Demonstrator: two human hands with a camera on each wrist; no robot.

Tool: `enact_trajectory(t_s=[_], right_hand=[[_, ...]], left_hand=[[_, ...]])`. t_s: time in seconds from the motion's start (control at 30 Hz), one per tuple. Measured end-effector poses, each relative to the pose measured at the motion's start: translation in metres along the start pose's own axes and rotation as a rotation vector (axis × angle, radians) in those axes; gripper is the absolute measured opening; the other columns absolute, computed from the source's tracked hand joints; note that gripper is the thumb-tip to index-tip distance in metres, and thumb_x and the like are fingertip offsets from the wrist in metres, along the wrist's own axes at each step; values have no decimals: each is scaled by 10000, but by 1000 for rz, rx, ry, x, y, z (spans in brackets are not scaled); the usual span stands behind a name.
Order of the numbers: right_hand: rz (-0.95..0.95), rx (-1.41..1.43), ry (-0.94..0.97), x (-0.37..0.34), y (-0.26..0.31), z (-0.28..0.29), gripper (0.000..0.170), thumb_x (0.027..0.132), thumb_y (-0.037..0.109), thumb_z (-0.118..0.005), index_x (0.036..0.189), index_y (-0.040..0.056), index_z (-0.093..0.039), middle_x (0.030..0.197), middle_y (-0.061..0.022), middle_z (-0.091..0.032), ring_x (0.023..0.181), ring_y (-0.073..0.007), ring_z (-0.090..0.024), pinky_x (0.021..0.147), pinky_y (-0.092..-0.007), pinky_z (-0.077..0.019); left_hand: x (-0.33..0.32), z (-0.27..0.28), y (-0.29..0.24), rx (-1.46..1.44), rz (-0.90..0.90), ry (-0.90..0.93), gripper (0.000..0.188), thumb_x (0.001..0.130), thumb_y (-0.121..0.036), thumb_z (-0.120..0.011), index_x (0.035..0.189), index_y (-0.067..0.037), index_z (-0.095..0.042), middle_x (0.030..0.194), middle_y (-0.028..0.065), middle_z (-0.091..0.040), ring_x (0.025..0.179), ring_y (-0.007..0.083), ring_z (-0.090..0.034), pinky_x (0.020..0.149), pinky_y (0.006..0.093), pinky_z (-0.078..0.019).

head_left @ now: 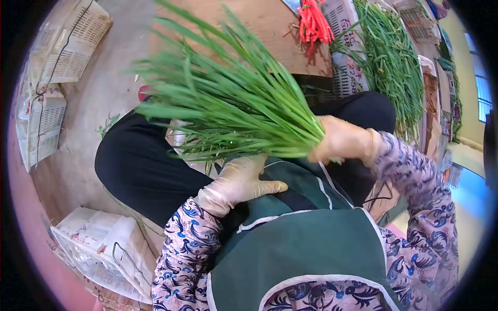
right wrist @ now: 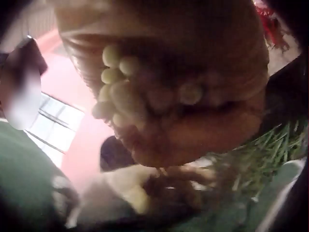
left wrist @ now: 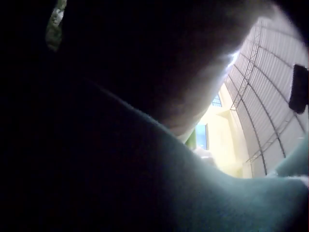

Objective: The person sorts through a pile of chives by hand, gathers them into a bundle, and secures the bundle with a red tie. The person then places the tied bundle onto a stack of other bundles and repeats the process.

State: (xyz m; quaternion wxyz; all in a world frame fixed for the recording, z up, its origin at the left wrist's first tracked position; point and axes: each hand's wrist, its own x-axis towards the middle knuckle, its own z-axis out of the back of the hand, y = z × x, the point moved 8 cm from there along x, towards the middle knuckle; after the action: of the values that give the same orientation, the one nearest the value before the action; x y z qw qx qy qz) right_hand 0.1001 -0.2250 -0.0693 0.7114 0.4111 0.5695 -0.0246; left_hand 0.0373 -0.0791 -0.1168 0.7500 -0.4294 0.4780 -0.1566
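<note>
My right hand [head_left: 345, 140], in a pale glove, grips a bunch of garlic chives [head_left: 244, 98] by the stem end above my lap. The long flat leaves fan out to the left and are blurred. Pale round stem ends [right wrist: 125, 96] poke out of the fist in the right wrist view. My left hand [head_left: 236, 179], gloved too, rests on the dark green apron [head_left: 306, 238] at my lap, thumb stretched out to the right. Its fingertips are partly hidden below the leaves. The left wrist view is mostly dark, with green cloth [left wrist: 217, 193] close up.
Bright red strips [head_left: 314, 26] lie on a brown board [head_left: 249, 15] ahead. To the right, a white crate [head_left: 345, 46] holds more long greens [head_left: 391, 67]. White plastic baskets [head_left: 104, 243] stand at the left. My knees in black trousers [head_left: 140, 166] flank the lap.
</note>
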Motion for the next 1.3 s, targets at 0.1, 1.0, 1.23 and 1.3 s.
enact_trajectory(t_s=[0.1, 1.0, 1.23, 1.3], right_hand=[[-35, -119, -51, 1, -7, 9, 268, 705, 88, -694, 943, -4, -614, 665, -61, -629, 533, -152, -594, 484, -304, -471], [-137, -1542, -19, -34, 63, 66, 588, 674, 173, -717, 1192, 6, -496, 725, -212, -642, 711, -401, -655, 642, -470, -523], [-178, -1458, 43, -26, 48, 71, 487, 683, 175, -699, 1114, 6, -548, 716, -197, -645, 686, -380, -659, 607, -459, -531], [-303, -1001, 112, -32, 52, 56, 474, 688, 182, -698, 1100, 1, -549, 705, -197, -642, 673, -381, -656, 601, -458, -530]], left_hand=[[-1, -4, 4, -6, -160, -141, 800, 784, -571, -689, 1240, 70, -537, 1060, 277, -647, 1013, 408, -622, 871, 434, -490], [-13, 5, 1, 30, -256, -278, 619, 845, -422, -689, 1241, 35, -557, 944, 250, -672, 876, 381, -668, 759, 425, -522], [-12, 18, 3, -99, -221, -400, 487, 846, -327, -715, 1192, -5, -596, 804, 132, -676, 704, 237, -658, 654, 348, -517], [-10, 16, 5, -81, -197, -413, 442, 848, -303, -719, 1160, -9, -611, 771, 104, -666, 674, 201, -642, 632, 331, -508]])
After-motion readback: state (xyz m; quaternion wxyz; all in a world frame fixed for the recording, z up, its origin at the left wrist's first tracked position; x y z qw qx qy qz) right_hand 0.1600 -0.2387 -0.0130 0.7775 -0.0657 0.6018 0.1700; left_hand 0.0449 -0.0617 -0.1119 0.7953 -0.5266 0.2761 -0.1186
